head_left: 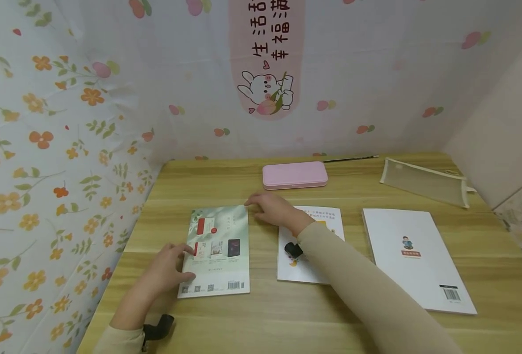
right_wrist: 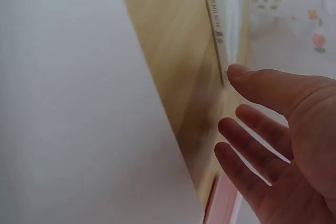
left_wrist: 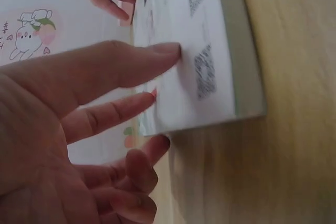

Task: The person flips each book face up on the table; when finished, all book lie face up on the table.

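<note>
A pale green book (head_left: 221, 253) with small pictures, QR codes and a barcode lies flat at the left of the table. At its left edge is my left hand (head_left: 169, 270), thumb and index finger spread over the cover. In the left wrist view that hand's thumb (left_wrist: 152, 59) reaches over the white lower part of the cover, near the QR codes (left_wrist: 205, 72); the other fingers bend loosely beside the edge. My right hand (head_left: 275, 210) is by the book's upper right corner, fingers loosely extended. In the right wrist view its thumb (right_wrist: 257, 82) comes close to the spine (right_wrist: 216, 30).
Under my right forearm lies a white book (head_left: 296, 268), partly hidden. Farther right is another white book (head_left: 413, 260). A pink pencil case (head_left: 295, 175), a dark pencil (head_left: 351, 159) and a mesh zip pouch (head_left: 424, 182) lie along the back. Patterned cloth (head_left: 190, 73) hangs behind.
</note>
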The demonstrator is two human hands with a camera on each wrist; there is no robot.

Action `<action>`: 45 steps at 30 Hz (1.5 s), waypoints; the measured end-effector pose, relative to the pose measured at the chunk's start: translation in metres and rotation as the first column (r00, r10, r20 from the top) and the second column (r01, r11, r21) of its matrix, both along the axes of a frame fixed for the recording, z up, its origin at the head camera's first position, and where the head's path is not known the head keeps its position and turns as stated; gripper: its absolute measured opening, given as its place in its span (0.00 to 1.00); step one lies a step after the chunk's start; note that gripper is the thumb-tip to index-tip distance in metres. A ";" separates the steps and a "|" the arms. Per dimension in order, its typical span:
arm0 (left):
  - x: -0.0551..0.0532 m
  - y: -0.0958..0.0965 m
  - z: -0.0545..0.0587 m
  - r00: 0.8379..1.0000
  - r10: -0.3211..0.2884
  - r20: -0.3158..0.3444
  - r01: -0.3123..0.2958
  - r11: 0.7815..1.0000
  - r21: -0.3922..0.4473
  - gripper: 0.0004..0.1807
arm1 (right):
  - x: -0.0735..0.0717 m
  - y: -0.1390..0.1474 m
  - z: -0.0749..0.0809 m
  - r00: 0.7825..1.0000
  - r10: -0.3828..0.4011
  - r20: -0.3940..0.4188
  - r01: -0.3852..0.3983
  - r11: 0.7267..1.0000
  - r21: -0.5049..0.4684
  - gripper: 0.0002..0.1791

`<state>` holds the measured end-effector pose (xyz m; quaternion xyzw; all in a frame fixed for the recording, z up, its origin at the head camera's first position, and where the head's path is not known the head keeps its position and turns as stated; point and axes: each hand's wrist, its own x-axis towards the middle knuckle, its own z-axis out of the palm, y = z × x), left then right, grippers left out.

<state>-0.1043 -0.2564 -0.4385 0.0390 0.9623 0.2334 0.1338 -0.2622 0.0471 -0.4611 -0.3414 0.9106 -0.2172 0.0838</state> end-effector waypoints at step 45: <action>0.015 -0.012 -0.014 0.997 -0.069 -0.036 0.069 0.998 -0.010 0.53 | -0.005 0.003 -0.002 0.999 -0.011 -0.034 0.007 0.995 -0.101 0.13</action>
